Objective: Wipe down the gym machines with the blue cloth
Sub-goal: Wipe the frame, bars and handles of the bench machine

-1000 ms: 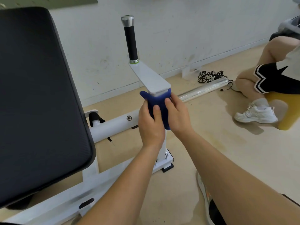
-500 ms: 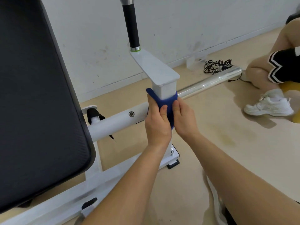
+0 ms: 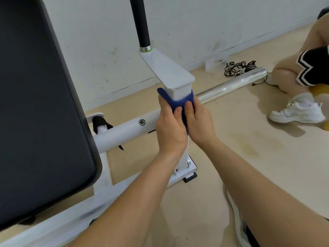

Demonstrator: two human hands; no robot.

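Head view: left hand [image 3: 169, 129] and right hand [image 3: 199, 122] clamp blue cloth [image 3: 178, 104] round white post [image 3: 179, 92], grip just under its bracket [image 3: 169, 68], wiping every side.

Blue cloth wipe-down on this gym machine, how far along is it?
Done: nothing in view shows which parts are already wiped. In hand: the left hand and right hand both grip the blue cloth wrapped round the white upright post, just under its flat top plate. Left, probably: the post's lower part, the black handle grip, the white cross tube and the black pad.
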